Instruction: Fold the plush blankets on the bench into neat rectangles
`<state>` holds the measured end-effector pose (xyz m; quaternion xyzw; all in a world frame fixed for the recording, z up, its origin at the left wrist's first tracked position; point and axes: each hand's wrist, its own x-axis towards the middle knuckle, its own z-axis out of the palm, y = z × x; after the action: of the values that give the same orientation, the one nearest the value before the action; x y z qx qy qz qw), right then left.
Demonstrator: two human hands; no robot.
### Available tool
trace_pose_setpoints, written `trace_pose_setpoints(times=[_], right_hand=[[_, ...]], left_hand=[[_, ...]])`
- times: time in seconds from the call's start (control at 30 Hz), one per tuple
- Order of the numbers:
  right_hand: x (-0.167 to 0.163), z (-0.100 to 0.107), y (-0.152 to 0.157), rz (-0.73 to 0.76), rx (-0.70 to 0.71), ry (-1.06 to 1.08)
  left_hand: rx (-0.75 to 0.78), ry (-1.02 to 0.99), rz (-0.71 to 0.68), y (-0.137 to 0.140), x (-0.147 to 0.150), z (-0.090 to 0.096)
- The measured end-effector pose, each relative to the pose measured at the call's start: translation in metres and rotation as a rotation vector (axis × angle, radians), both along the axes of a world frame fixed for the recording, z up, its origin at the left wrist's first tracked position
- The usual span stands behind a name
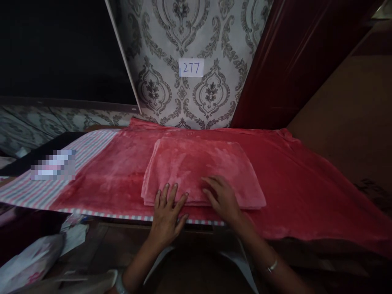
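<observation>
A folded pink-red plush cloth (pixel 196 163), perhaps a towel or small blanket, lies flat in layers at the middle of the table. Resting on its near left edge is my left hand (pixel 170 208), fingers spread and stretched out. My right hand (pixel 222 198) lies on the near part of the same cloth, right of centre, with its fingers apart and slightly bent. Neither hand grips anything. Beneath the folded cloth spreads a larger red plush cover (pixel 294 192), with a striped cloth (pixel 88 153) showing at its left and along the front edge.
A dark screen (pixel 61 49) stands at the back left. The patterned wall bears a paper marked 277 (pixel 191 67). Dark red glossy panelling (pixel 275 61) rises at the back right. A blurred-out item (pixel 53 165) sits on the striped cloth; a whitish bag (pixel 33 261) is at lower left.
</observation>
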<state>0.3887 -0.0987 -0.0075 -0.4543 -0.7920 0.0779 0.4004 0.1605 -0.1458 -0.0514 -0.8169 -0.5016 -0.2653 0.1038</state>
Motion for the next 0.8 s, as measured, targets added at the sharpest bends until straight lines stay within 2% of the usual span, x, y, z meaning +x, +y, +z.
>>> trace_pose_setpoints(times=[0.1,0.2,0.33,0.4,0.47,0.5,0.53,0.6,0.67,0.73,0.8], right_hand=[[-0.021,0.003,0.020,-0.007,-0.080,-0.076],[-0.033,-0.007,0.032,-0.040,-0.128,-0.103],[-0.030,-0.010,0.017,-0.086,-0.075,0.058],[-0.020,0.001,-0.005,0.062,-0.096,0.135],[-0.007,0.016,-0.030,0.370,-0.252,0.136],[0.001,0.024,-0.040,0.482,-0.355,0.116],[0.009,0.032,-0.046,0.516,-0.420,0.104],[0.024,0.043,-0.045,0.397,-0.418,0.113],[0.035,0.053,-0.023,0.213,-0.293,0.140],[0.039,0.064,0.014,0.139,-0.176,0.108],[0.037,0.079,0.061,0.102,-0.082,0.022]], left_hand=[[0.009,0.016,-0.003,-0.001,0.000,-0.001],[0.013,0.025,-0.001,-0.001,-0.001,-0.002],[0.013,0.021,0.007,0.000,0.000,-0.002],[0.015,0.016,0.004,0.000,0.000,-0.003],[0.016,0.015,0.000,-0.002,-0.002,-0.002],[0.015,0.014,-0.004,-0.003,-0.003,0.000],[0.015,0.008,-0.012,-0.003,-0.005,0.002],[0.011,-0.023,-0.035,-0.002,-0.010,0.014],[-0.001,-0.065,-0.076,0.007,-0.013,0.035],[-0.026,-0.092,-0.113,0.029,-0.011,0.067],[-0.052,-0.088,-0.119,0.064,-0.004,0.107]])
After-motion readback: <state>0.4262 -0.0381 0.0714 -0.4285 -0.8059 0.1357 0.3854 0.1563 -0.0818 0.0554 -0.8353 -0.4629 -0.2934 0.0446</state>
